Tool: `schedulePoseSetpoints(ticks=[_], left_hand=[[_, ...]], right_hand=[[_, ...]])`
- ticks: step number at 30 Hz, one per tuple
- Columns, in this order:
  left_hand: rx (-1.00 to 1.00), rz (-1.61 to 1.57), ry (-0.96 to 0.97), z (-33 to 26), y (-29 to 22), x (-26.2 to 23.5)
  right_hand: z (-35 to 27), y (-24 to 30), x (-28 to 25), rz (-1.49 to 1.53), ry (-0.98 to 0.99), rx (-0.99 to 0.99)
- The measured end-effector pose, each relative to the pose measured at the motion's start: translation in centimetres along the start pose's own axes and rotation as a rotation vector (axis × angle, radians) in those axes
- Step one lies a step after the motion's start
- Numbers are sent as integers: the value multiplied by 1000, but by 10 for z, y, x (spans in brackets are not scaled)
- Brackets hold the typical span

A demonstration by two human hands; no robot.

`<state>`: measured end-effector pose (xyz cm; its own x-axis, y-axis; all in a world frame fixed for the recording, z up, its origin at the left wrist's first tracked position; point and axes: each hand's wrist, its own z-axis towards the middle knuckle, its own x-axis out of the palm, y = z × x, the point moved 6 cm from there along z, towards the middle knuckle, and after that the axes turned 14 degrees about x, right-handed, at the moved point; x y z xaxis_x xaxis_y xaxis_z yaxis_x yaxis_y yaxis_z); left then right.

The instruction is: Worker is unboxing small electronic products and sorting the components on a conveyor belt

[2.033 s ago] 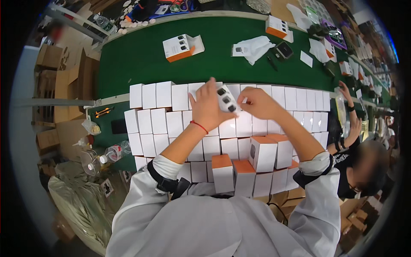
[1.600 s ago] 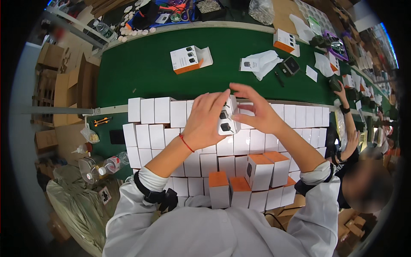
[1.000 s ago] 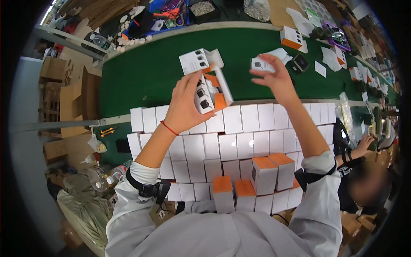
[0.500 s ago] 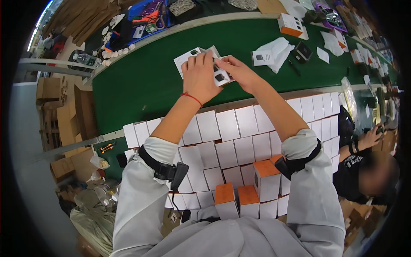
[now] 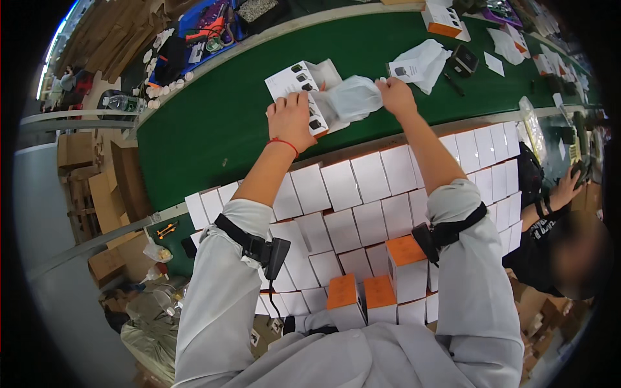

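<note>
My left hand (image 5: 289, 123) grips the near side of an open white box (image 5: 283, 83) printed with small pictures of black devices, on the green table. A whitish translucent plastic bag (image 5: 357, 97) stretches from the box's open right side, its contents hard to make out. The bag's far right end is pinched in my right hand (image 5: 396, 97), fingers closed together. Just beyond that hand, a small printed card (image 5: 402, 70) lies on a crumpled white bag (image 5: 428, 61). A black square device (image 5: 464, 59) sits to the right of them.
Rows of white boxes (image 5: 339, 187) are stacked between me and the green table (image 5: 194, 142), some with orange tops (image 5: 378, 291). A blue tray (image 5: 226, 40) of tools stands at the far left. An orange-and-white box (image 5: 442, 21) is at the back. Another person's hand (image 5: 566, 191) shows at right.
My right hand has moved right, away from the box, drawing the plastic bag out of its open side. My left hand has stayed on the box, which now shows more of its printed face.
</note>
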<state>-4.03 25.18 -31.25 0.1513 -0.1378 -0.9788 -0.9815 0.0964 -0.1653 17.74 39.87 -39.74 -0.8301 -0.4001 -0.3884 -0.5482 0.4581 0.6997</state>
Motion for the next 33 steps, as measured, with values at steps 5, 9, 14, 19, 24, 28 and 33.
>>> schedulePoseSetpoints(ticks=[5,9,14,19,24,28,33], left_hand=[[82,313,-88,-14,7,-26],[90,294,-47,-15,-6,-43],[49,233,-107,-62,21,-81],[-89,224,-374,-67,74,-125],[-145,328,-275,-70,94,-93],[180,-244,-107,-138,-4,-32],[171,-560,-277,-198,-101,-50]], right_hand=[[-81,63,68,-764,-577,-517],[-58,49,68,-1054,-454,-457],[-136,113,47,-553,-522,-769],[-116,93,77,-734,-344,-707],[-85,35,76,-1274,-500,-714],[-107,73,58,-869,-337,-813],[-131,167,-13,-312,-441,-962]])
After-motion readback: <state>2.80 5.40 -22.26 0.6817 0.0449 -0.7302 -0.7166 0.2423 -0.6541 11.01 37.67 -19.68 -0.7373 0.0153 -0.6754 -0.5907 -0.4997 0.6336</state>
